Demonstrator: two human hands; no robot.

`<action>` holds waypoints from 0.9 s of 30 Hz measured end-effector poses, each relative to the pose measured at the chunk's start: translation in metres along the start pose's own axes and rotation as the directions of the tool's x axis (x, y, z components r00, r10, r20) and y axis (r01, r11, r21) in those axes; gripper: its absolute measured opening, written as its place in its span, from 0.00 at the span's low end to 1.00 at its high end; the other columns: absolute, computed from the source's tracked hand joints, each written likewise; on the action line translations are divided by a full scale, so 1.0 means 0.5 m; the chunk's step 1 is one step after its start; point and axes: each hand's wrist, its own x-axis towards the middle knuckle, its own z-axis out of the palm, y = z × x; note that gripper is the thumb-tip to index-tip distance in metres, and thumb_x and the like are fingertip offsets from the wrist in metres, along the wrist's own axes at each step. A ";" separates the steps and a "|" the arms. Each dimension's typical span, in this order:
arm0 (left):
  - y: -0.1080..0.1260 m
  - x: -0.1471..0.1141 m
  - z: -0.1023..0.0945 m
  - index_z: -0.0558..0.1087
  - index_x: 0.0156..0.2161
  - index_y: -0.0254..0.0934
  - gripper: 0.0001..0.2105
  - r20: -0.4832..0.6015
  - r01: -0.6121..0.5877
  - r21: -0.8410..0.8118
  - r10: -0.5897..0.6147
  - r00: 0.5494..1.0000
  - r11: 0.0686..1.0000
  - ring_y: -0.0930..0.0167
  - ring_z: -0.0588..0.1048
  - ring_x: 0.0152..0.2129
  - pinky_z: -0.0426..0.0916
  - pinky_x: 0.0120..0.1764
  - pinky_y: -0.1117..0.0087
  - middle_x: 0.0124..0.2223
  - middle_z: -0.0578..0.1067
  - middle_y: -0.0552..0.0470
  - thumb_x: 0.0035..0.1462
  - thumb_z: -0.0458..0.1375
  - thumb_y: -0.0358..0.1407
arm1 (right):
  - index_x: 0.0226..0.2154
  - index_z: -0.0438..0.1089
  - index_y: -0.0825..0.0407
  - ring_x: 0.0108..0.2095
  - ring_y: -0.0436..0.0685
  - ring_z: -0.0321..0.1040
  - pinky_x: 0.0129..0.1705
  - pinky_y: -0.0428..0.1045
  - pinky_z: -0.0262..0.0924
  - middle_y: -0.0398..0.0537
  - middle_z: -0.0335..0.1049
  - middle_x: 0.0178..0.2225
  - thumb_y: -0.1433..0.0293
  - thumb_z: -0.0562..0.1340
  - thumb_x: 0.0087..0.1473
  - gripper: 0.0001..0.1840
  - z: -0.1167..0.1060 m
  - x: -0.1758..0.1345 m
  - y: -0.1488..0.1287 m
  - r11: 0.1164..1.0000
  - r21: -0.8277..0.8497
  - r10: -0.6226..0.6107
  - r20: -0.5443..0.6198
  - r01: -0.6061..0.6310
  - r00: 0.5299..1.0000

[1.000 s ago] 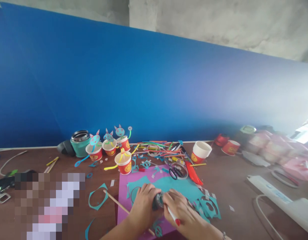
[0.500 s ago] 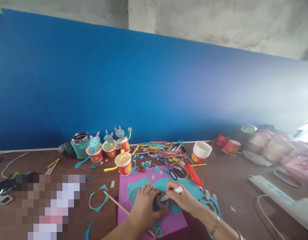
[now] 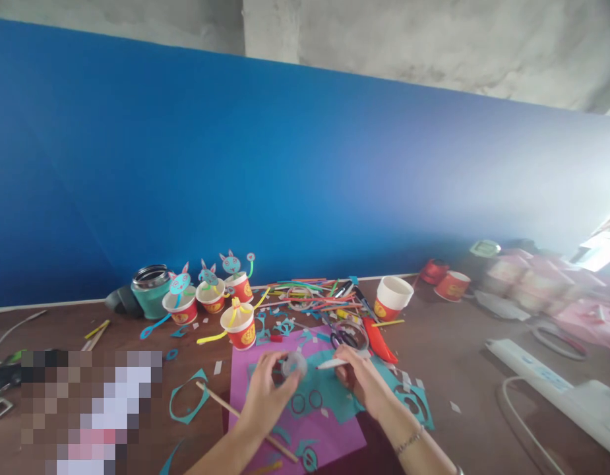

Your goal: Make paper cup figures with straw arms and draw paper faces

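My left hand (image 3: 270, 389) grips what looks like a small roll of clear tape (image 3: 295, 364), lifted just above the paper. In my right hand (image 3: 365, 379) is a white marker pen (image 3: 332, 363), its tip pointing left and apart from the sheet. Below and between my hands lies a teal paper sheet (image 3: 334, 392) with two drawn circles side by side. It rests on a purple sheet (image 3: 334, 443). A thin wooden stick (image 3: 220, 400) crosses the purple sheet under my left forearm.
Paper cups with teal animal faces (image 3: 180, 309) stand back left beside a teal flask (image 3: 153, 297). A cup with yellow arms (image 3: 239, 330) is nearer. Scissors (image 3: 338, 338), a red-handled tool (image 3: 380, 342) and a plain cup (image 3: 392, 298) lie beyond. A power strip (image 3: 532, 373) is right.
My left hand has raised the tape roll off the teal paper and moved left, uncovering two circles. My right hand has drawn the marker away from the roll.
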 end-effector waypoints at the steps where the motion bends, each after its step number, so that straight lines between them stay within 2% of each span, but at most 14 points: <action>1: -0.003 0.007 -0.005 0.73 0.40 0.36 0.14 -0.005 0.060 -0.042 -0.061 0.998 0.997 0.63 0.75 0.37 0.69 0.40 0.64 0.40 0.76 0.46 0.49 0.58 0.42 | 0.16 0.60 0.51 0.17 0.46 0.46 0.20 0.43 0.41 0.35 0.52 0.12 0.63 0.60 0.42 0.12 -0.002 0.000 0.001 1.000 0.020 -0.005 0.002 0.005 1.000; 4: -0.012 0.025 -0.017 0.74 0.40 0.33 0.19 0.031 0.188 -0.174 -0.186 0.982 0.967 0.64 0.76 0.32 0.70 0.35 0.66 0.35 0.78 0.46 0.49 0.57 0.48 | 0.20 0.65 0.52 0.17 0.46 0.50 0.20 0.43 0.43 0.36 0.56 0.12 0.63 0.62 0.42 0.09 -0.006 0.000 0.003 0.998 0.068 0.013 -0.015 -0.012 1.000; 9: 0.001 0.033 -0.037 0.76 0.39 0.34 0.22 0.079 0.264 -0.272 -0.252 0.964 0.925 0.64 0.76 0.33 0.69 0.34 0.68 0.34 0.79 0.47 0.45 0.60 0.49 | 0.26 0.71 0.52 0.21 0.50 0.61 0.23 0.44 0.50 0.42 0.69 0.19 0.58 0.63 0.44 0.13 -0.008 -0.001 0.004 0.998 0.043 0.049 0.035 -0.050 0.998; 12: 0.016 0.030 -0.055 0.77 0.38 0.35 0.21 0.094 0.298 -0.272 -0.283 0.955 0.915 0.64 0.75 0.35 0.69 0.36 0.68 0.34 0.80 0.48 0.44 0.61 0.49 | 0.25 0.71 0.52 0.22 0.50 0.62 0.24 0.45 0.51 0.43 0.70 0.20 0.55 0.64 0.44 0.16 -0.004 -0.004 0.005 1.000 0.007 0.019 0.027 -0.020 0.999; 15: 0.018 0.027 -0.072 0.78 0.38 0.35 0.20 0.103 0.327 -0.257 -0.311 0.945 0.909 0.64 0.75 0.36 0.69 0.37 0.67 0.34 0.79 0.49 0.44 0.60 0.49 | 0.21 0.68 0.52 0.19 0.49 0.58 0.22 0.45 0.48 0.41 0.66 0.16 0.55 0.65 0.43 0.17 -0.001 -0.004 0.006 0.999 -0.047 -0.011 0.011 0.011 1.000; 17: 0.011 0.025 -0.078 0.77 0.37 0.35 0.21 0.111 0.316 -0.261 -0.297 0.948 0.912 0.63 0.75 0.35 0.70 0.37 0.65 0.34 0.79 0.49 0.44 0.60 0.49 | 0.20 0.67 0.52 0.18 0.48 0.55 0.20 0.45 0.47 0.39 0.63 0.15 0.57 0.66 0.41 0.16 -0.003 0.000 0.005 0.999 -0.025 -0.032 -0.013 0.031 0.999; 19: 0.001 0.024 -0.080 0.77 0.37 0.35 0.21 0.113 0.289 -0.277 -0.267 0.957 0.917 0.63 0.75 0.35 0.70 0.37 0.64 0.34 0.79 0.49 0.43 0.61 0.49 | 0.20 0.65 0.51 0.18 0.48 0.54 0.20 0.45 0.48 0.38 0.60 0.15 0.60 0.66 0.40 0.13 -0.007 0.004 0.002 0.997 0.066 -0.033 -0.066 0.037 0.997; 22: -0.012 0.023 -0.075 0.76 0.38 0.34 0.21 0.075 0.245 -0.293 -0.233 0.970 0.924 0.62 0.76 0.35 0.71 0.37 0.64 0.35 0.79 0.48 0.44 0.60 0.49 | 0.19 0.62 0.50 0.18 0.49 0.54 0.21 0.46 0.51 0.37 0.57 0.15 0.62 0.64 0.40 0.11 -0.007 0.007 -0.001 0.982 0.189 0.033 -0.117 -0.011 0.993; 24: -0.014 0.020 -0.072 0.75 0.39 0.33 0.21 0.018 0.196 -0.262 -0.198 0.980 0.945 0.63 0.76 0.33 0.71 0.36 0.65 0.34 0.79 0.48 0.45 0.60 0.49 | 0.19 0.62 0.50 0.17 0.49 0.54 0.21 0.46 0.52 0.37 0.57 0.15 0.63 0.63 0.40 0.11 0.003 0.004 0.000 0.978 0.202 0.073 -0.102 -0.052 0.992; 27: -0.012 0.016 -0.068 0.73 0.40 0.34 0.19 -0.055 0.093 -0.170 -0.103 0.993 0.981 0.64 0.76 0.33 0.71 0.35 0.67 0.36 0.78 0.48 0.48 0.59 0.47 | 0.18 0.62 0.50 0.18 0.49 0.54 0.22 0.46 0.52 0.38 0.57 0.15 0.63 0.63 0.40 0.11 0.036 -0.003 0.008 0.982 0.179 0.060 -0.033 -0.053 0.998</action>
